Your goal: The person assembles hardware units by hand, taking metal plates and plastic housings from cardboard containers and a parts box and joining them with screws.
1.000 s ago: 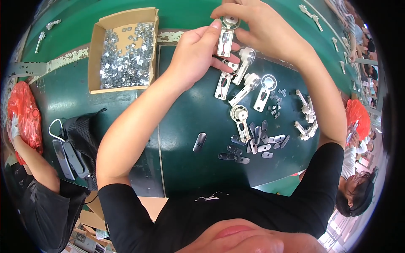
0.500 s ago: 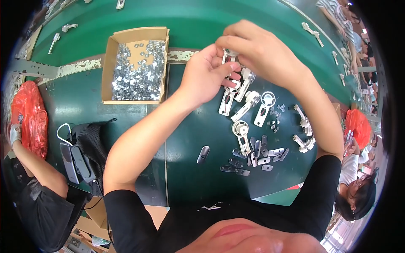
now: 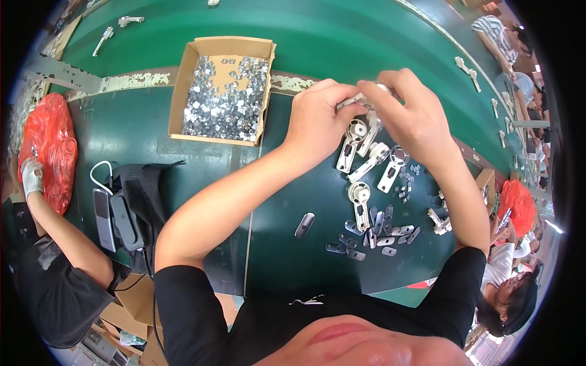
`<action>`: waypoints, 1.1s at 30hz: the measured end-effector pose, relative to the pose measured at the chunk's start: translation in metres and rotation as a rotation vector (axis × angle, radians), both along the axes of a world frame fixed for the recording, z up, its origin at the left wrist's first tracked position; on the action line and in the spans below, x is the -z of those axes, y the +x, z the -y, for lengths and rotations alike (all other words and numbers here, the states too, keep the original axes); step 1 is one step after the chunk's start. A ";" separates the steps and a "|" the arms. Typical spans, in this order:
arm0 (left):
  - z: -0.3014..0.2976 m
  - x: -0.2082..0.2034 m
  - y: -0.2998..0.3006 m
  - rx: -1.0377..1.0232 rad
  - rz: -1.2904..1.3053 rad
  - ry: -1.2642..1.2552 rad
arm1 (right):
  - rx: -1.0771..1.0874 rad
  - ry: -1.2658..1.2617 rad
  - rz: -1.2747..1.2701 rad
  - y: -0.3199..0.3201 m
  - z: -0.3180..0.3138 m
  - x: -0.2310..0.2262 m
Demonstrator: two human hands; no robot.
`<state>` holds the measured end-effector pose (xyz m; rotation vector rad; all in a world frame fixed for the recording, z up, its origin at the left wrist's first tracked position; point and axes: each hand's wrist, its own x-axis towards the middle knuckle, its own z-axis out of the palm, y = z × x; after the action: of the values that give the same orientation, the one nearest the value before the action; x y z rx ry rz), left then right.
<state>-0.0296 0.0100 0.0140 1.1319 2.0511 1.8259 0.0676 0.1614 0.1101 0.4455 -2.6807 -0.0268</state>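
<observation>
A white plastic part with a narrow, flat arm (image 3: 349,101) is held between my two hands above the table's far side. My left hand (image 3: 317,119) pinches its arm between thumb and fingers. Bent over the part's other end, my right hand (image 3: 418,116) grips it and hides most of it. Just below lie several like parts with round heads, among them a white part (image 3: 360,210) nearest me and another white part (image 3: 390,177) to its right. Oval metal plates (image 3: 378,222) lie in a loose cluster closer to me, with a single oval plate (image 3: 304,225) apart on the left.
A cardboard box (image 3: 175,116) of small shiny metal pieces (image 3: 223,110) stands to the left. Tiny clear bits (image 3: 405,183) and more white parts (image 3: 439,222) lie rightward. A black mesh bag (image 3: 143,189) sits left, near a co-worker's gloved hand (image 3: 32,175) on a red plastic bag (image 3: 52,140).
The view has shifted, so the table things appear farther right. The held part has turned from upright to slanting sideways, and my left fingers, partly spread before, have closed on it.
</observation>
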 end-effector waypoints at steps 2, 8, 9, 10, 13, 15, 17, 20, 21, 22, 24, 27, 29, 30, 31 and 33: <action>0.000 -0.001 0.001 -0.001 -0.085 -0.057 | -0.001 -0.008 -0.034 0.002 -0.004 0.004; -0.002 -0.001 -0.003 -0.104 -0.325 0.023 | 0.194 -0.011 -0.072 -0.001 -0.024 0.015; -0.003 0.002 -0.006 -0.130 -0.393 0.005 | 0.338 -0.004 -0.075 -0.001 -0.031 0.018; -0.006 0.005 -0.005 -0.184 -0.414 -0.053 | 0.498 0.033 -0.182 -0.004 -0.044 0.026; -0.005 0.024 -0.010 -0.137 -0.235 -0.058 | 0.913 -0.073 0.155 -0.007 -0.043 0.025; -0.006 0.019 -0.007 -0.079 -0.253 -0.058 | 0.872 -0.094 0.113 0.021 -0.059 0.024; -0.008 0.014 -0.006 -0.060 -0.260 -0.080 | 0.787 -0.223 0.136 0.044 -0.061 0.014; -0.008 0.014 -0.007 -0.042 -0.260 -0.091 | 0.794 -0.550 0.198 0.085 -0.064 0.009; -0.008 0.015 -0.007 -0.032 -0.252 -0.093 | 0.775 -0.589 0.171 0.098 -0.060 0.007; -0.009 0.015 -0.008 -0.035 -0.262 -0.084 | 0.783 -0.586 0.172 0.109 -0.056 0.006; -0.008 0.016 -0.010 -0.024 -0.290 -0.101 | 0.850 -0.801 0.282 0.130 -0.048 0.007; -0.007 0.016 -0.012 -0.012 -0.324 -0.133 | 0.921 -0.767 0.304 0.154 -0.028 0.013; -0.008 0.018 -0.013 -0.003 -0.325 -0.130 | 0.914 -0.837 0.306 0.165 -0.023 0.029; -0.009 0.018 -0.013 0.000 -0.324 -0.133 | 0.916 -0.867 0.327 0.169 -0.018 0.033; -0.009 0.018 -0.012 0.003 -0.320 -0.134 | 0.912 -0.891 0.287 0.170 -0.011 0.038; -0.008 0.019 -0.011 0.007 -0.315 -0.142 | 0.897 -0.866 0.270 0.168 -0.004 0.043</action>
<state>-0.0410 0.0182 -0.0047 1.4597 2.2953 1.5501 0.2360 0.1657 0.0671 -1.0555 -2.5663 0.9245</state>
